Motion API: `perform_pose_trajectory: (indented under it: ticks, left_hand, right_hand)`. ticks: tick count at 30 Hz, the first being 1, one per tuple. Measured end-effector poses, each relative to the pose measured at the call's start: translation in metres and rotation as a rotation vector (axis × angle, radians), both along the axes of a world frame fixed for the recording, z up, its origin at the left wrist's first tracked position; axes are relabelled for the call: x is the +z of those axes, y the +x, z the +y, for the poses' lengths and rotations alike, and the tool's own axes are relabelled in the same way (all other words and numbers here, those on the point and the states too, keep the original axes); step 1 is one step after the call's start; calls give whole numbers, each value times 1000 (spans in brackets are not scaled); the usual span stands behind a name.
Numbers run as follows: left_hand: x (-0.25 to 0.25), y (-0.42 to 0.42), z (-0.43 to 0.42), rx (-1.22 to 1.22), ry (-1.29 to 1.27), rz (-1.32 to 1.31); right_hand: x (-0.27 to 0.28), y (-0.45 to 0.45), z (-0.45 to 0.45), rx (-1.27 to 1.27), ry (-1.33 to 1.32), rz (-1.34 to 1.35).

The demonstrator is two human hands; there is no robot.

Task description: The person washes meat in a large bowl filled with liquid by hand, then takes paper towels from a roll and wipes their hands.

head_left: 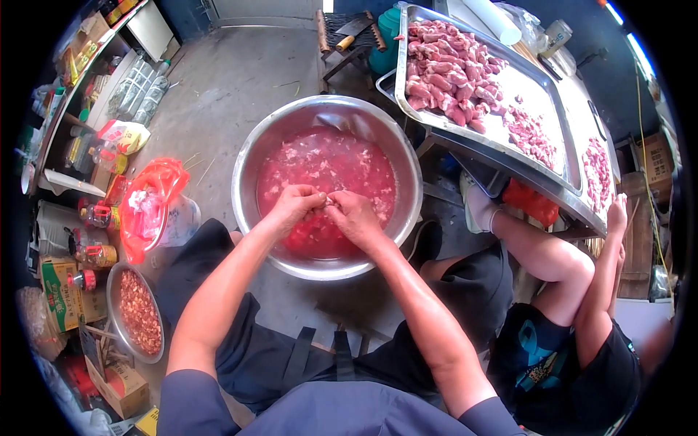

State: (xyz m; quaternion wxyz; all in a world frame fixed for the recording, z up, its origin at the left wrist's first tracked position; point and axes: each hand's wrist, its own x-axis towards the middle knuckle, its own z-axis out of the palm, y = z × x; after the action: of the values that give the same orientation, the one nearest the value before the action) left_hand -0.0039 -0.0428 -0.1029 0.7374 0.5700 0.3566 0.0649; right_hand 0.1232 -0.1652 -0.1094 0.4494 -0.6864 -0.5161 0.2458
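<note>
Over a large metal basin [243,171] on the floor, my two hands meet, fingertips together. My left hand [297,206] is closed in a pinch, and so is my right hand [355,218]. Between them sits a small pale piece of meat [330,203], mostly covered by the fingers. Below, red bloody water [327,167] fills much of the basin, with light scraps of meat floating in it. A clear plastic-like sheet or shine shows at the basin's far inner wall.
At right, a metal tray [563,131] on a table carries a heap of raw meat pieces [447,73] and smaller bits. A person [567,327] sits beside it. A cleaver [352,33] lies on a stool. Left stand a red plastic bag [171,178], a bowl [161,341] of brown pieces and bottles.
</note>
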Motion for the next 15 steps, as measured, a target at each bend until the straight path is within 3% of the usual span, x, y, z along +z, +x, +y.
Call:
perform_pose_trajectory:
  ticks: [5, 15]
  left_hand:
    - [3, 1, -3, 11, -9, -15]
    - [10, 3, -8, 58, -110, -71]
  right_hand:
    - [3, -4, 0, 1, -128, -160]
    - [6, -8, 0, -48, -137, -156]
